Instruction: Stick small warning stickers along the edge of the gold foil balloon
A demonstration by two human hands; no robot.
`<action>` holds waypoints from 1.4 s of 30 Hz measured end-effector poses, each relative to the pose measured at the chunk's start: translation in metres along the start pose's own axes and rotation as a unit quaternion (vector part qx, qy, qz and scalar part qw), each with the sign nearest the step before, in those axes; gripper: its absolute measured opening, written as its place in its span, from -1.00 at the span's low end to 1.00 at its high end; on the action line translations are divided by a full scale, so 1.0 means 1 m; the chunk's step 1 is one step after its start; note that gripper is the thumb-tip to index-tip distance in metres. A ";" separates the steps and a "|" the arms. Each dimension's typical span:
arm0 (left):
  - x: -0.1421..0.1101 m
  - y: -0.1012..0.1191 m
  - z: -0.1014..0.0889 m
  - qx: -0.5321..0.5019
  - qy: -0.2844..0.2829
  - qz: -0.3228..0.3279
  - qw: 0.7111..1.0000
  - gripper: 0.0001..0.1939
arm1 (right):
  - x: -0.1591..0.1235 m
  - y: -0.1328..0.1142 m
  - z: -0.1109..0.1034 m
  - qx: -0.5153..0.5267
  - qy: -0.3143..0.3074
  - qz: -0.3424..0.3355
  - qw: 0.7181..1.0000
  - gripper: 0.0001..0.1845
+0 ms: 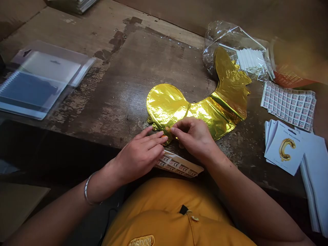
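Observation:
A flat gold foil balloon (166,106) lies on the worn wooden table (102,112), curving up and to the right. My left hand (143,152) and my right hand (193,138) meet at its lower left edge, and their fingertips pinch the foil there. A small orange piece may sit between the fingers, but it is too hidden to tell. Just below my hands lies a strip of printed stickers (176,164), its upper end tucked near the balloon.
A sticker sheet (288,106) and a stack of gold-letter cards (285,148) lie on the right. A clear bag of white sticks (251,59) touches the balloon's top. Clear plastic sleeves (38,80) lie at the left. The table's front edge runs beneath my forearms.

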State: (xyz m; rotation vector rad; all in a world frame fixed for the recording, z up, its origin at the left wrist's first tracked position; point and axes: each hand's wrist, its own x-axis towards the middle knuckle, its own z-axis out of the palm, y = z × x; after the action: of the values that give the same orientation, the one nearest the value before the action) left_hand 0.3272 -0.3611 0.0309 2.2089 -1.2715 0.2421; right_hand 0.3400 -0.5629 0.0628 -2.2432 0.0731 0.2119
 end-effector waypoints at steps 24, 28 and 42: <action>0.000 0.000 -0.001 -0.001 -0.002 -0.003 1.000 -0.91 | 0.000 -0.003 -0.001 -0.043 0.007 -0.028 0.999 -0.83; 0.002 0.001 -0.001 0.007 -0.003 -0.003 1.000 -0.90 | -0.002 -0.007 0.001 -0.110 0.021 -0.038 0.993 -0.80; 0.005 0.001 -0.002 -0.012 0.009 -0.018 1.000 -0.90 | -0.016 0.002 -0.013 -0.278 0.014 -0.305 0.911 -0.68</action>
State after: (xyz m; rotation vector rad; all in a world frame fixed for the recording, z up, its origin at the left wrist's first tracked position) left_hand 0.3297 -0.3640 0.0353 2.2021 -1.2185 0.2298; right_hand 0.3255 -0.5743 0.0725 -2.6990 -0.7538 -0.1645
